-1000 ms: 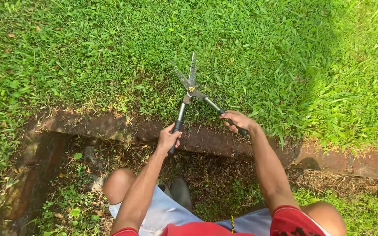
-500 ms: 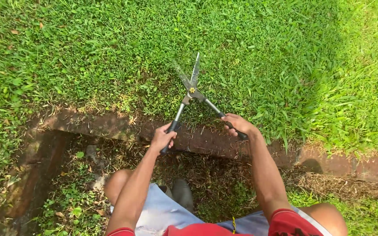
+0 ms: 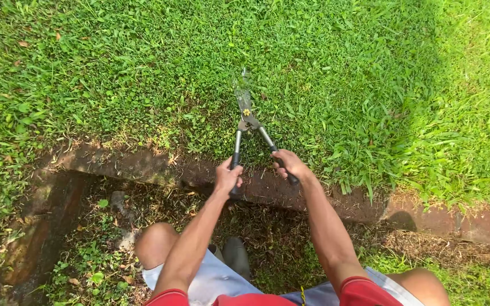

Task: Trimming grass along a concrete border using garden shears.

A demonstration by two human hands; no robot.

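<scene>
Nearest the camera: red sleeves and pale shorts, bare knees either side, a dark boot down in the ditch w/ dry clippings and weeds. Both arms reach fwd over the brick edging that runs L to R along the lawn's edge. Left hand is wrapped on the left black grip, fingers clamped tight round it. Right hand is on the right grip, fingers closed round that one too. Handles sit close together, just apart. Past the hands, the shears point away, pivot over the grass right beyond the bricks, blades together and lying low in the grass. Far right, the lawn goes bright w/ sunlight.
</scene>
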